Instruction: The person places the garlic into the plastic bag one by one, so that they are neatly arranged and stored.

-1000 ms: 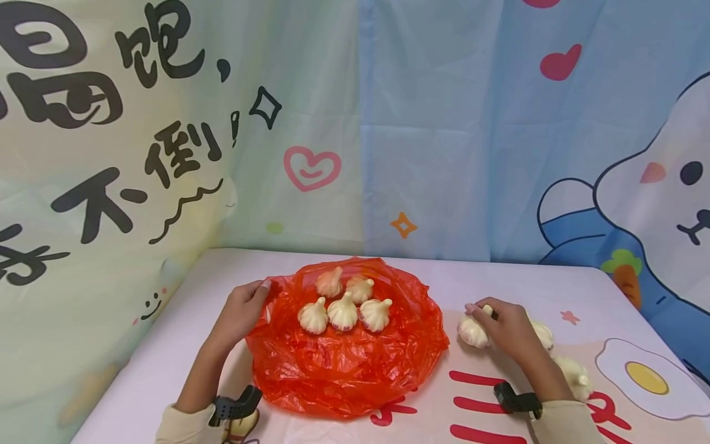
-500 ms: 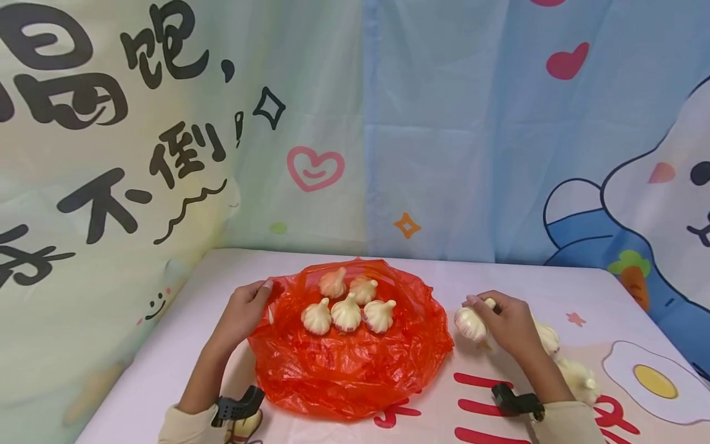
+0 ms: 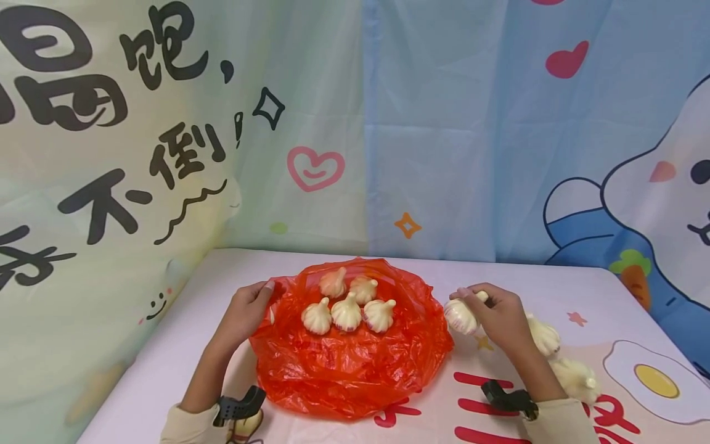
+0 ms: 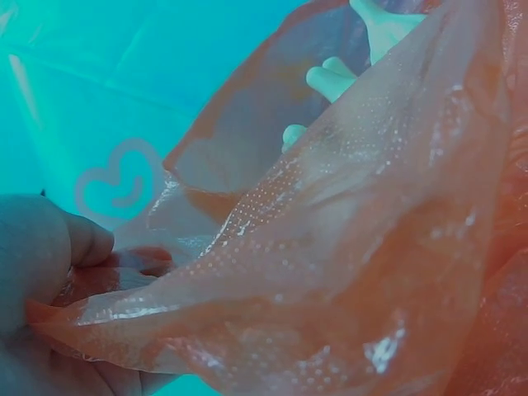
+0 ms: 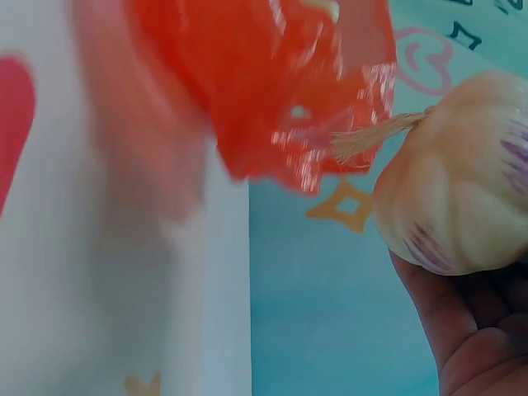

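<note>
A red plastic bag (image 3: 355, 364) lies spread on the table with several garlic bulbs (image 3: 346, 313) grouped in its opening. At the bag's left rim my left hand (image 3: 247, 313) pinches the thin plastic; the left wrist view shows the film (image 4: 313, 272) between thumb and fingers. My right hand (image 3: 501, 317) holds one garlic bulb (image 3: 461, 316) by its stem end, just beside the bag's right edge. Seen from the right wrist, that bulb (image 5: 462, 181) has purple streaks, and its dry roots point toward the bag.
Two more garlic bulbs, a nearer one (image 3: 577, 379) and a farther one (image 3: 545, 337), lie by my right forearm. The printed tabletop (image 3: 438, 419) reaches back to a hanging cloth backdrop (image 3: 432, 154).
My right hand has lifted the garlic bulb off the table and carried it left toward the bag. The left hand still holds the rim in the same place.
</note>
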Tool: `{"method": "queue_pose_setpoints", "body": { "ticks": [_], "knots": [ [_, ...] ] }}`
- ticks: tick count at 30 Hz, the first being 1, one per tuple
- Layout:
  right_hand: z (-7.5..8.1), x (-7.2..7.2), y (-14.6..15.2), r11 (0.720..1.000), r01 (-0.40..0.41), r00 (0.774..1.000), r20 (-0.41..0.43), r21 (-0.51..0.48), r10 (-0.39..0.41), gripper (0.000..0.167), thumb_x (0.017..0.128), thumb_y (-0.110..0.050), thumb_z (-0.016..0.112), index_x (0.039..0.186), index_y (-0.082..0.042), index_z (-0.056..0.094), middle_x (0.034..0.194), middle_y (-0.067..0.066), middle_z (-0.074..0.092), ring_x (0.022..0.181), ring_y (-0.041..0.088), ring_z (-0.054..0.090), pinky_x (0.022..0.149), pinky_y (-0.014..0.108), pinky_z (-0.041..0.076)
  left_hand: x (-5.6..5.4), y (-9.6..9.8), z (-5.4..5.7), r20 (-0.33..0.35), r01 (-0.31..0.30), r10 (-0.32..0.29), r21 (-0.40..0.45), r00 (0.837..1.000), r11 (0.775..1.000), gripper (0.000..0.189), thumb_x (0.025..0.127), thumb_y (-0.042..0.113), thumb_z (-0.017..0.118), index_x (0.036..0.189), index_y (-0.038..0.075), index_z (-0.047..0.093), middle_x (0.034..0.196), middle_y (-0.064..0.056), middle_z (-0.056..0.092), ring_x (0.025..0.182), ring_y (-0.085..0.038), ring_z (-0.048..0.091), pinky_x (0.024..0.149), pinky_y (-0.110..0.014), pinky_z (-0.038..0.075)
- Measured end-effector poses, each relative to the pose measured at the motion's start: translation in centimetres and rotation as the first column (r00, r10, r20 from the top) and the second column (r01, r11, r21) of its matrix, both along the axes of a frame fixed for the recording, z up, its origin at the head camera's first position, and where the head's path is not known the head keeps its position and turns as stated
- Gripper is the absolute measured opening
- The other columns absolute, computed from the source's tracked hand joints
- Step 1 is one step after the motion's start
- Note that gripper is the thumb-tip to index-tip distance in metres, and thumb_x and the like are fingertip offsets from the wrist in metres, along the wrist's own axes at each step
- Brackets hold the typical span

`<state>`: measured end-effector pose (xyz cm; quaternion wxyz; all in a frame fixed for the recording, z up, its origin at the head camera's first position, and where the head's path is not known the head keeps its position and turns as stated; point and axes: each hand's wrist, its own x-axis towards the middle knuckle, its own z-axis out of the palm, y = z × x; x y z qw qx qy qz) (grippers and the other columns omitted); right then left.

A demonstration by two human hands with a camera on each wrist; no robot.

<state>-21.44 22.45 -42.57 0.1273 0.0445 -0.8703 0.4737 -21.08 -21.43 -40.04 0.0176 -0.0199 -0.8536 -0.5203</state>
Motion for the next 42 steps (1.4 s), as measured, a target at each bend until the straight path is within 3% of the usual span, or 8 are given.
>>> {"method": "queue_pose_setpoints", "body": {
  "ticks": [9, 17, 30, 35, 42],
  "knots": [
    [0.6, -0.1, -2.6, 0.998, -0.019, 0.995, 0.098, -0.06, 0.025, 0.04, 0.093, -0.045, 0.063, 0.102, -0.007, 0.071, 0.101, 0.01, 0.068, 0.086, 0.026, 0.056, 0.065, 0.025, 0.054, 0.1, 0.1, 0.0, 0.012, -0.005, 0.005, 0.007, 1.0, 1.0, 0.044, 0.106, 0.036, 0.039, 0.118, 0.003, 0.065, 0.1, -0.014, 0.068, 0.083, -0.029, 0.065, 0.073, -0.037, 0.058],
    [1.0, 0.0, -4.4, 0.993, -0.069, 0.995, 0.058, -0.1, 0.075, 0.033, 0.092, -0.04, 0.066, 0.097, -0.008, 0.072, 0.092, 0.007, 0.067, 0.078, 0.026, 0.057, 0.062, 0.027, 0.055, -0.1, 0.1, 0.0, 0.009, -0.008, 0.008, 0.007, 1.0, 1.0, 0.045, 0.105, 0.037, 0.039, 0.118, 0.003, 0.066, 0.098, -0.015, 0.068, 0.082, -0.031, 0.065, 0.072, -0.035, 0.058],
    [3.7, 0.1, -5.0, 0.982, -0.149, 0.988, -0.054, -0.12, 0.143, 0.027, 0.095, -0.033, 0.064, 0.099, -0.008, 0.073, 0.091, 0.006, 0.069, 0.074, 0.023, 0.057, 0.06, 0.026, 0.054, -0.2, 0.0, 0.1, 0.004, 0.007, -0.007, 0.004, 1.0, 1.0, 0.047, 0.106, 0.038, 0.038, 0.118, 0.001, 0.065, 0.098, -0.016, 0.068, 0.082, -0.031, 0.065, 0.072, -0.034, 0.058],
    [3.5, -0.8, -6.3, 0.955, -0.28, 0.958, -0.091, -0.099, 0.272, 0.019, 0.094, -0.025, 0.067, 0.092, -0.008, 0.074, 0.075, 0.004, 0.063, 0.065, 0.021, 0.052, 0.052, 0.025, 0.049, -0.1, 0.1, 0.0, -0.001, -0.002, 0.002, -0.014, 1.0, 1.0, 0.046, 0.105, 0.036, 0.04, 0.118, 0.001, 0.066, 0.105, -0.015, 0.068, 0.09, -0.029, 0.065, 0.08, -0.04, 0.057],
    [2.3, -2.0, -9.7, 0.88, -0.475, 0.879, -0.032, 0.0, 0.475, 0.012, 0.089, -0.027, 0.072, 0.087, -0.016, 0.075, 0.061, -0.003, 0.053, 0.058, 0.015, 0.047, 0.049, 0.023, 0.041, 0.0, 0.2, 0.0, 0.013, -0.013, 0.013, -0.016, 1.0, 1.0, 0.045, 0.106, 0.035, 0.04, 0.118, 0.001, 0.065, 0.106, -0.015, 0.068, 0.091, -0.029, 0.065, 0.081, -0.041, 0.056]
  ]
}}
